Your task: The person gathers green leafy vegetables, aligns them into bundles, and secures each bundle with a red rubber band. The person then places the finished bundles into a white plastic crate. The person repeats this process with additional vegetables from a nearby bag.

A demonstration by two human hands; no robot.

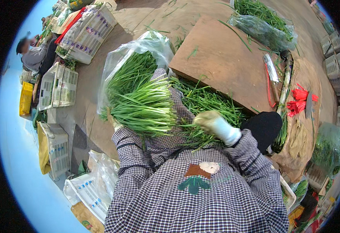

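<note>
My left hand (116, 123), in a pale work glove and mostly hidden by leaves, holds a thick bunch of Chinese chives (146, 107) over my lap. The pale stem ends point right; the green leaves lie to the left. My right hand (213, 124), also gloved and blurred by motion, is over loose green trimmings (213, 104) in my lap. Whether its fingers grip any leaves cannot be made out. Behind the bunch, a clear plastic bag (155, 40) stands open with more chives (135, 67) inside.
A brown board (210, 52) lies ahead, a knife (271, 68) on its right side. Red ties (299, 99) lie on brown sacking (296, 139) at right. Another bag of chives (263, 26) is beyond. White crates (60, 84) and a seated person (35, 56) are at left.
</note>
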